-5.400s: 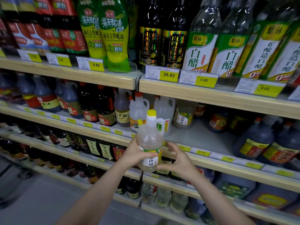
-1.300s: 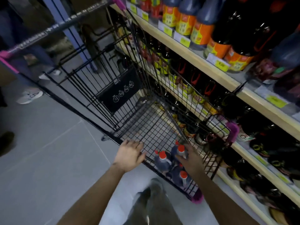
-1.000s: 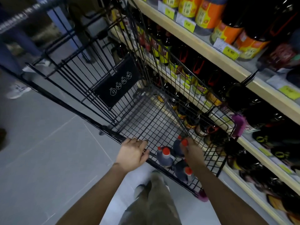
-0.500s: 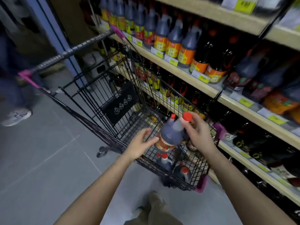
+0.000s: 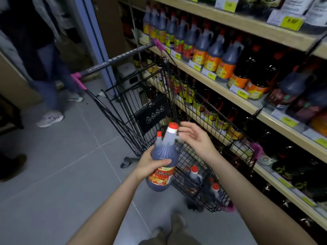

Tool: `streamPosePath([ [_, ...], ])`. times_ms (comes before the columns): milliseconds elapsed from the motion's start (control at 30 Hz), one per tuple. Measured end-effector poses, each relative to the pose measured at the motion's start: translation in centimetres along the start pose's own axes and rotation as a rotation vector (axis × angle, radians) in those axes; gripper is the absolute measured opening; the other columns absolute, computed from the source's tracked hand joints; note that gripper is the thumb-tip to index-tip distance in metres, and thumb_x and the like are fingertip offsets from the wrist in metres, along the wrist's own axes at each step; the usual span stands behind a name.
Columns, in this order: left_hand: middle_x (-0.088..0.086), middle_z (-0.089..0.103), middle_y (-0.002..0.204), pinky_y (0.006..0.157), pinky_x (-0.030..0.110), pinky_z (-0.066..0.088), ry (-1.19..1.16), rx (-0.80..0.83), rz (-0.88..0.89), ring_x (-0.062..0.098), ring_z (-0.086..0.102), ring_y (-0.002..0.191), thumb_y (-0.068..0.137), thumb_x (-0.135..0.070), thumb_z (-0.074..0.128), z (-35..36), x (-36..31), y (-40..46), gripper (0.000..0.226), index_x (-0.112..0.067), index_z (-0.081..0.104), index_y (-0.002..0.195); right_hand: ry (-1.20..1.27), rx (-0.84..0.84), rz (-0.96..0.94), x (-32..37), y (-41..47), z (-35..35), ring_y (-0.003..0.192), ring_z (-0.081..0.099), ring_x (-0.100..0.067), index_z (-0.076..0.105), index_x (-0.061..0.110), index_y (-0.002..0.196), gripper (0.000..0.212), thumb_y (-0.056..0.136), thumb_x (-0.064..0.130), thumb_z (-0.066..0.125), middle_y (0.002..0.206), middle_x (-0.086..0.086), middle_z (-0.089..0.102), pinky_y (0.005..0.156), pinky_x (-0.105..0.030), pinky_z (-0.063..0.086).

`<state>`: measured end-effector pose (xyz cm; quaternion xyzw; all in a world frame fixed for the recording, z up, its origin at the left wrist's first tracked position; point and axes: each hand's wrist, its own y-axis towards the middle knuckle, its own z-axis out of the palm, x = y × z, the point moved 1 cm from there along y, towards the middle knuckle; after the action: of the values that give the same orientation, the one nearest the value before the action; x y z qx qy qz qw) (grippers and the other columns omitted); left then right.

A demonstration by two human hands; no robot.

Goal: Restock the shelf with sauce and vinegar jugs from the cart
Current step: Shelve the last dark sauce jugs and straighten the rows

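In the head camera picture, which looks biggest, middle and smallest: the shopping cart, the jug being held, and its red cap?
1. Shopping cart, by far the biggest.
2. Dark jug gripped by the left hand; it is nearer the camera, so it looks larger than the jugs in the cart.
3. Red cap, smallest.

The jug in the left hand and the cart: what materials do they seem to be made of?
Jug: probably translucent plastic, glossy, dark liquid showing through, with red cap and paper-like label. Cart: black-coated metal wire mesh, apparently, with pink plastic-looking corner pieces.
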<state>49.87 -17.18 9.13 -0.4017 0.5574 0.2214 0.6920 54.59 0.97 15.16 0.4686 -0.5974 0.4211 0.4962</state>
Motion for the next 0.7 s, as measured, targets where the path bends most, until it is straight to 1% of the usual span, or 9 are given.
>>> streamPosePath([
  [100,0.001,0.072,0.089,0.063,0.024,0.054,-0.036,-0.129,-0.066,0.020,0.070,0.078,0.036,-0.038,0.081,-1.6,2.1,-0.5,0.068,-0.021,0.059,0.098,-0.087,-0.028,0.137,-4.5,-0.5,-1.6,0.116,0.053,-0.010,0.050,0.019,0.125,0.042,0.086,0.017,0.064,0.127,0.003,0.054,0.099,-0.023,0.042],
  [200,-0.005,0.073,0.079,0.058,0.019,0.053,-0.056,-0.198,-0.108,0.011,0.070,0.069,0.033,-0.039,0.080,-2.4,3.8,-0.4,0.068,-0.023,0.058,0.095,-0.111,-0.070,0.303,-10.1,-1.3,-3.5,0.117,0.048,-0.011,0.051,0.012,0.128,0.048,0.083,0.016,0.068,0.129,0.001,0.052,0.099,-0.025,0.038],
  [267,-0.010,0.073,0.071,0.054,0.016,0.051,-0.061,-0.220,-0.123,0.007,0.069,0.064,0.037,-0.033,0.082,-2.5,4.7,-0.1,0.064,-0.019,0.059,0.095,-0.099,-0.096,0.392,-13.5,-1.5,-4.1,0.116,0.047,-0.013,0.052,0.007,0.126,0.050,0.080,0.010,0.070,0.128,-0.003,0.053,0.098,-0.024,0.036],
  [333,-0.013,0.072,0.067,0.053,0.014,0.050,-0.058,-0.240,-0.135,0.004,0.068,0.061,0.044,-0.026,0.084,-2.5,5.4,0.4,0.059,-0.015,0.058,0.095,-0.081,-0.141,0.468,-16.6,-1.5,-4.1,0.115,0.049,-0.017,0.054,0.003,0.122,0.048,0.078,0.006,0.072,0.124,-0.008,0.055,0.096,-0.025,0.039],
  [433,-0.017,0.072,0.070,0.054,0.014,0.051,-0.055,-0.265,-0.158,0.004,0.068,0.064,0.035,-0.039,0.077,-2.1,6.0,1.0,0.064,-0.024,0.056,0.094,-0.084,-0.120,0.571,-20.0,-1.6,-3.4,0.104,0.051,-0.020,0.056,0.003,0.119,0.044,0.077,0.004,0.072,0.102,-0.005,0.059,0.084,-0.024,0.043],
  [467,-0.016,0.072,0.071,0.055,0.015,0.051,-0.065,-0.275,-0.159,0.005,0.069,0.066,0.034,-0.040,0.076,-2.0,6.2,1.2,0.065,-0.025,0.056,0.094,-0.118,-0.103,0.571,-20.9,-1.6,-3.2,0.099,0.052,-0.020,0.059,0.006,0.112,0.036,0.078,0.005,0.072,0.095,-0.004,0.059,0.080,-0.025,0.042],
  [533,-0.012,0.072,0.076,0.057,0.017,0.052,-0.081,-0.296,-0.169,0.007,0.070,0.069,0.035,-0.041,0.077,-1.9,6.5,1.6,0.067,-0.027,0.056,0.097,-0.279,-0.072,0.533,-22.4,-1.6,-3.0,0.088,0.055,-0.021,0.063,0.011,0.094,0.016,0.081,0.013,0.070,0.083,-0.006,0.061,0.074,-0.028,0.040],
  [633,-0.008,0.072,0.084,0.060,0.020,0.053,-0.088,-0.313,-0.176,0.013,0.070,0.074,0.036,-0.041,0.078,-1.7,6.8,1.8,0.069,-0.026,0.056,0.100,-0.538,0.027,0.474,-23.5,-1.4,-3.2,0.079,0.060,-0.029,0.061,0.009,0.098,0.018,0.086,0.023,0.063,0.082,-0.017,0.064,0.065,-0.033,0.043],
  [700,-0.004,0.071,0.090,0.063,0.023,0.054,-0.065,-0.310,-0.183,0.018,0.070,0.079,0.038,-0.042,0.078,-1.5,6.7,1.9,0.069,-0.026,0.055,0.102,-0.620,0.072,0.415,-23.6,-1.4,-3.5,0.073,0.061,-0.030,0.057,0.010,0.100,0.017,0.089,0.023,0.059,0.077,-0.017,0.063,0.061,-0.033,0.043],
])
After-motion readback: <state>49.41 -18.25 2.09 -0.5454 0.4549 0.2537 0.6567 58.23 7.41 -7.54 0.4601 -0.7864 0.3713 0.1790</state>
